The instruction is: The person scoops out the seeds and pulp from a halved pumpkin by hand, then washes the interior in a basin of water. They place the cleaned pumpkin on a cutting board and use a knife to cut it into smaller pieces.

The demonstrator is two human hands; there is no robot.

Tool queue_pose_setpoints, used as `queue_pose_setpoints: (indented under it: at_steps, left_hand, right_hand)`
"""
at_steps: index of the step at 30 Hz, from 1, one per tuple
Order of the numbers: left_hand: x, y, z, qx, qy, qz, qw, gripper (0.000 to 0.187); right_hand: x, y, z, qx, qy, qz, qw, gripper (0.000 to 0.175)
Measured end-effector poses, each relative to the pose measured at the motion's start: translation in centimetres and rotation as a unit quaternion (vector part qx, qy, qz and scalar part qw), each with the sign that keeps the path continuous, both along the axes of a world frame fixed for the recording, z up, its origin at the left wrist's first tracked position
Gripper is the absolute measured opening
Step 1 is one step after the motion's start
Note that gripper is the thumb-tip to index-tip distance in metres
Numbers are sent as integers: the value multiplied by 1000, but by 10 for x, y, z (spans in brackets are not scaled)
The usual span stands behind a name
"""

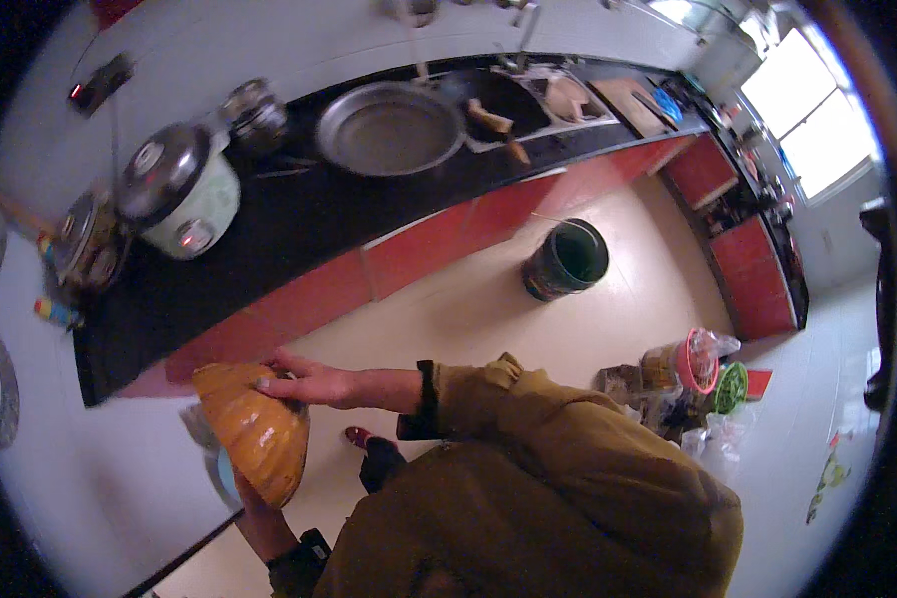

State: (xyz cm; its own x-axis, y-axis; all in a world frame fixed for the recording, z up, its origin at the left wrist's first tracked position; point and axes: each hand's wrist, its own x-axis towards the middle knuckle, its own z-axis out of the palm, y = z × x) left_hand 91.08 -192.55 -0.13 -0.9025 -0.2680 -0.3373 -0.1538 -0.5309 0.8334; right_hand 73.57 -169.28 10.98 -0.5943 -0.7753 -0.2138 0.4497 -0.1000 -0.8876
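Note:
A large orange piece of ribbed pumpkin (254,433) is held in both hands, its skin towards the camera. My right hand (303,383) grips its upper end, with the thumb over the skin. From below, my left hand (260,516) supports the lower edge; its fingers are mostly hidden by the pumpkin. Partly behind the pumpkin is a light blue round thing (226,472), too hidden to identify.
A black counter (269,232) with red cabinets carries a rice cooker (187,187), a wide metal basin (390,128), a sink (504,108) and a chopping board (632,106). A dark bucket (566,260) stands on the floor. Baskets and plastic bags (703,366) are at the right.

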Motion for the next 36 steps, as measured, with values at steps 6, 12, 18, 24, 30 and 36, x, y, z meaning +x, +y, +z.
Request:
queue_pose_setpoints:
  at_steps: [6,12,18,24,30,36]
  left_hand:
    - [-109,215,56,-40,38,-179,982,70]
    - [-182,433,124,-29,70,-296,952,72]
    - [-269,588,119,38,72,-392,916,79]
    - [-360,755,103,29,100,-480,871,84]
    - [-412,914,128,62,53,-512,855,77]
    - [-434,1062,131,38,82,-501,861,75]
  right_hand:
    - [-7,249,12,-62,-24,-177,982,53]
    - [-9,451,24,-126,-9,-329,936,45]
    - [-33,601,29,-112,3,-434,894,48]
    - [-71,753,37,-85,0,-516,852,53]
    - [-79,891,50,-168,-27,-537,826,62]
    - [-105,1041,44,-189,-28,-534,824,58]
